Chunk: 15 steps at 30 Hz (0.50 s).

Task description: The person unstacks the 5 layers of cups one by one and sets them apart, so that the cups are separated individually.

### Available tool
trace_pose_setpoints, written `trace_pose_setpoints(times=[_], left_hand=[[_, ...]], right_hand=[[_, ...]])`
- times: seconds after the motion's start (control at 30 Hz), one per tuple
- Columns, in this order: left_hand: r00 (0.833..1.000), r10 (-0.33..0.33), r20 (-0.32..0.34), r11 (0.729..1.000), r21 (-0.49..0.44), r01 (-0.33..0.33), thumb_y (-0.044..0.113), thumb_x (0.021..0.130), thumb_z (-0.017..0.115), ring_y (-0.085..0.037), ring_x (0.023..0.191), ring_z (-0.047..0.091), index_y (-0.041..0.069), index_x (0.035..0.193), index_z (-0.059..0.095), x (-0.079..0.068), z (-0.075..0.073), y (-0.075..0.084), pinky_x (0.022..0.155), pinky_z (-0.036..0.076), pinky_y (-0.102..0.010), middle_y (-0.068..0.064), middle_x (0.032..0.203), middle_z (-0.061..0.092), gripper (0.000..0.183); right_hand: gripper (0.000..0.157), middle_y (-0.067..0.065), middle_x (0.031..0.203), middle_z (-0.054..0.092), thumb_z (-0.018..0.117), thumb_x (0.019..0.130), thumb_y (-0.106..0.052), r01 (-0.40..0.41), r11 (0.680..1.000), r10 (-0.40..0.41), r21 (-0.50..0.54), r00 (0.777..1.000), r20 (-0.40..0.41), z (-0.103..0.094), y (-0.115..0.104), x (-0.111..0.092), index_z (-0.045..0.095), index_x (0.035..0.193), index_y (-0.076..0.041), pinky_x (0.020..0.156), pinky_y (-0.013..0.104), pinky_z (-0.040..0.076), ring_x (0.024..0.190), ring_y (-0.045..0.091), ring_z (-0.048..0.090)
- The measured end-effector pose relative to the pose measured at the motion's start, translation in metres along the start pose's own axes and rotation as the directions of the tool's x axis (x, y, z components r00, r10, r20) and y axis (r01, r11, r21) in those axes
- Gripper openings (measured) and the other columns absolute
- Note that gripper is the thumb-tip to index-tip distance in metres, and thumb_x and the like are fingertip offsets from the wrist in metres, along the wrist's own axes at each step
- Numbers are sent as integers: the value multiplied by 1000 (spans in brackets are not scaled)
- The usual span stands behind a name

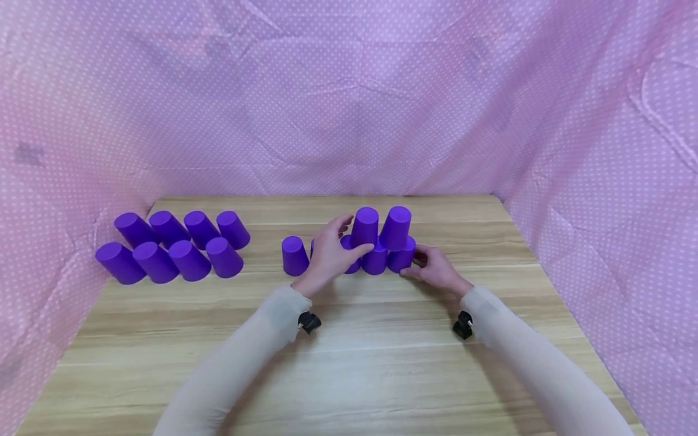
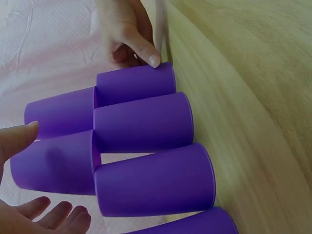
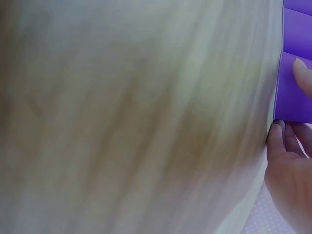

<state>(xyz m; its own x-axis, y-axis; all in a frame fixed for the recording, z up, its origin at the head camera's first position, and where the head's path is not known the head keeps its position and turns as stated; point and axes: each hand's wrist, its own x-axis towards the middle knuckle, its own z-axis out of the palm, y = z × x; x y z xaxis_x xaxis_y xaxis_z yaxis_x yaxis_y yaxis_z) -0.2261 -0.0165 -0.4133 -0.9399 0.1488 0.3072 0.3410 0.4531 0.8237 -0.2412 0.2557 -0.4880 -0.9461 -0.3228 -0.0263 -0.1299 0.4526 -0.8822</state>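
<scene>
Purple upside-down cups form a short two-level stack on the table. Two upper cups, left (image 1: 365, 227) and right (image 1: 395, 229), stand side by side on the lower row. My left hand (image 1: 330, 254) is spread around the upper left cup, its thumb in front. In the left wrist view, a gap shows between its fingers (image 2: 68, 217) and that cup (image 2: 53, 161). Low on the right, my right hand (image 1: 436, 269) holds the end cup (image 1: 402, 257) of the lower row, thumb (image 3: 304, 78) across its front and fingers at its outer side. My left hand partly hides the lower row.
Farther left, two rows of upside-down purple cups (image 1: 182, 260) stand close together. A single cup (image 1: 294, 257) shows just left of my left hand. The wooden table (image 1: 360, 375) meets pink dotted cloth (image 1: 349, 121) at the back and both sides.
</scene>
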Motion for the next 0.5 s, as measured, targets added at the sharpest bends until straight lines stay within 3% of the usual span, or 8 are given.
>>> trace_pose_setpoints(times=[0.17,0.33,0.5], left_hand=[[998,52,-30,998,-21,-52,29,73,85,-28,109,56,4,128,56,3,6,-2,93,47,-41,-9,121,60,67],[997,47,-53,999,-21,-48,30,73,84,-24,107,57,6,127,56,5,10,-3,91,47,-41,-7,118,61,65],[996,50,-69,998,-33,-53,28,74,84,-21,104,58,6,126,56,10,15,-4,90,48,-42,-7,115,62,63]], right_hand=[[58,18,126,57,79,79,-9,-5,1000,4,-25,1000,-19,0,2,0,52,130,2,99,34,42,118,29,53],[53,13,126,58,77,81,-9,-14,1000,13,-28,1000,-14,1,-1,0,54,128,-2,100,31,42,118,25,53],[54,17,126,57,77,81,-7,1,1000,-1,-21,1000,-15,1,0,0,54,128,1,100,33,42,119,28,52]])
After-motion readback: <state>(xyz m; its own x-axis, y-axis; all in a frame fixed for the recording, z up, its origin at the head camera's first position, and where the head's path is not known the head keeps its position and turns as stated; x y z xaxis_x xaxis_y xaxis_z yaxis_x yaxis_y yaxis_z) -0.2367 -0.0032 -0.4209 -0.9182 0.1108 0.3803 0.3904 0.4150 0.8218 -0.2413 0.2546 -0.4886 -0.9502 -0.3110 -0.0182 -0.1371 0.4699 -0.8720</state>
